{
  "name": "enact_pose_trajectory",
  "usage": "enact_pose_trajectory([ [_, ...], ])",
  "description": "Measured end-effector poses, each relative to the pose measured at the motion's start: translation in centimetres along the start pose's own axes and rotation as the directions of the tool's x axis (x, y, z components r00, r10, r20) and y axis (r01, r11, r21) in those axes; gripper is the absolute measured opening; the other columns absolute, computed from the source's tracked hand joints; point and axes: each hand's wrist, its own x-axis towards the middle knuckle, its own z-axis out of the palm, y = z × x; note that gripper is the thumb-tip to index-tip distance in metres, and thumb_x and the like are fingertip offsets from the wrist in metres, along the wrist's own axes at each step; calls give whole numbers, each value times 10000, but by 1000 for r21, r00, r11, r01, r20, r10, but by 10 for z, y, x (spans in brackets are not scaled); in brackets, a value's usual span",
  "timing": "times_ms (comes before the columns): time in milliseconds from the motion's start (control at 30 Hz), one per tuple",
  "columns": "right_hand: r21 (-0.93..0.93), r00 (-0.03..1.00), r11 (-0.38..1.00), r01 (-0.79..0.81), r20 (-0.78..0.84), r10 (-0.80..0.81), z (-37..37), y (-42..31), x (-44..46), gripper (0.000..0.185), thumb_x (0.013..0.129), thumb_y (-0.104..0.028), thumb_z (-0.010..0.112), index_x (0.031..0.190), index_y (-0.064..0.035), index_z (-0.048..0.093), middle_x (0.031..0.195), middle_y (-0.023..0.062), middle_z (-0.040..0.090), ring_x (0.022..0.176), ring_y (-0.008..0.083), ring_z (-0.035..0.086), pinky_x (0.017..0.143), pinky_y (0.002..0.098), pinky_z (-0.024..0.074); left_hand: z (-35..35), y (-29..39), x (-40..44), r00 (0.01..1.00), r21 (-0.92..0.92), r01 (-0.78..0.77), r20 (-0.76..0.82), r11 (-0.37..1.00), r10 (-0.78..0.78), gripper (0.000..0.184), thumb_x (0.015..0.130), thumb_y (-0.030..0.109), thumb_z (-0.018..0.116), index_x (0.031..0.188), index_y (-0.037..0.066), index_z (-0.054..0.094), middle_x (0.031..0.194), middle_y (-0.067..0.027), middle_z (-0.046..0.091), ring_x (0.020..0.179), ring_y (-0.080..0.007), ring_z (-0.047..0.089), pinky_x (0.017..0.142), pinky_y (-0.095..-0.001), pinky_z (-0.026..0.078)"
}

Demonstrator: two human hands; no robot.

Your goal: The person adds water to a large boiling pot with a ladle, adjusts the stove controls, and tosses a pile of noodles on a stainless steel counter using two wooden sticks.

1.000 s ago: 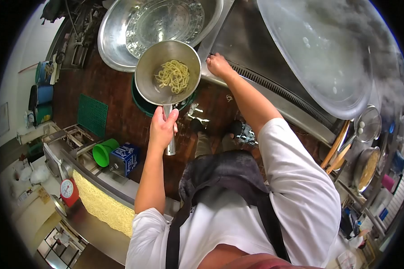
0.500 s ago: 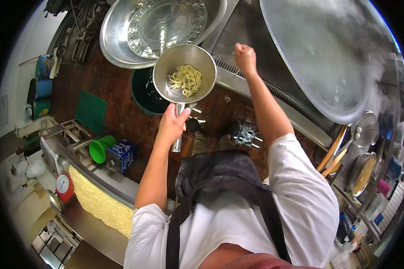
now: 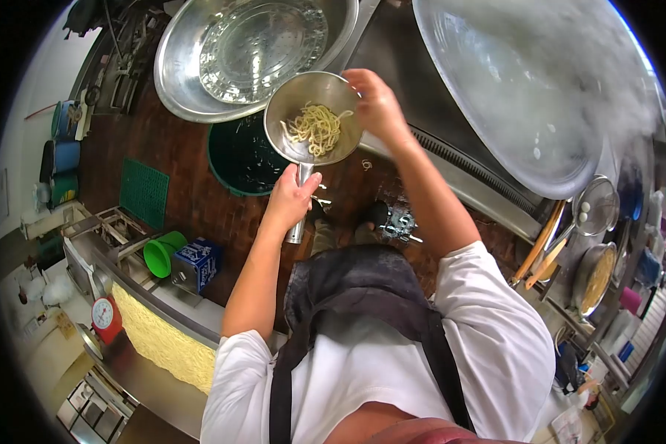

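Noodles (image 3: pixel 318 133), apparently mid-handling: pan (image 3: pixel 311 86) gripped at six o'clock, left hand (image 3: pixel 289 198); right hand (image 3: pixel 377 103) at two, grip unclear; next needs steadiness.

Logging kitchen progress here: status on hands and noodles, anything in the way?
Left hand gripping pan by its handle. Right hand at pan's rim, contact unclear. Noodles in pan. Steam off right, clear of both hands.

Glare streaks the metal basin (image 3: pixel 179 78); steam (image 3: pixel 570 52) hazes the upper right; fisheye distortion bends the edges, 4 corners black.
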Motion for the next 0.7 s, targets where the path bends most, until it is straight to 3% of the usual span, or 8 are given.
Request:
enact_pose_trajectory([
  [33,-259,997,964,64,58,-51,-17,33,-1,639,703,195,504,1283,-61,582,1209,110,645,1089,262,626,904,368,540,-2,-2,-1,1000,-11,-3,8,1000,3,260,947,251,644,1016,10,573,696,-46,577,519,-129,544,508,-305,449],
  [67,-323,991,946,5,132,39,-23,74,-2,640,740,191,518,1327,-62,559,1222,93,645,1101,247,616,912,366,533,-3,-1,-2,1000,-21,-9,12,1000,9,257,947,252,642,1004,12,569,698,-41,574,517,-123,541,506,-300,448],
  [133,46,955,981,-189,242,172,-17,99,-8,574,809,148,533,1342,-65,556,1184,83,669,1063,230,629,888,361,532,-5,4,-2,999,-36,-28,18,999,29,253,948,255,640,980,16,563,701,-30,568,513,-113,534,502,-289,445],
  [233,297,833,827,-478,451,320,-4,107,-5,478,856,78,534,1316,-48,568,1097,57,680,963,194,636,830,316,533,-4,3,0,999,-38,-39,7,998,40,247,950,255,636,961,23,553,697,-32,564,507,-115,536,489,-291,435],
  [300,181,870,889,-421,357,340,-3,107,-3,447,853,48,537,1287,-48,583,1085,81,680,940,225,643,827,342,535,-4,-1,0,999,-40,-46,-6,998,45,269,951,265,654,959,21,540,693,-38,563,519,-115,546,492,-297,454],
  [433,-336,990,933,-126,-101,97,3,139,-7,395,817,-7,578,1208,-45,614,1071,151,674,927,316,649,843,420,533,-13,-14,-12,998,-550,-28,31,834,54,222,988,269,613,941,79,507,756,-12,543,535,-90,530,464,-251,442],
  [500,-536,996,841,-70,-86,28,12,136,-13,450,816,-68,628,1260,-17,579,1100,209,642,1049,382,616,941,450,492,-21,-24,-19,999,-568,-10,21,823,27,220,991,267,606,960,76,502,766,-13,537,533,-90,524,463,-255,444],
  [700,-707,1000,707,11,9,-7,90,112,-2,806,889,-405,655,1456,71,335,1255,282,559,1158,430,541,982,547,430,-86,-47,-40,966,-582,-157,-260,798,0,193,983,219,597,992,70,475,774,-22,526,531,-102,527,455,-268,447],
])
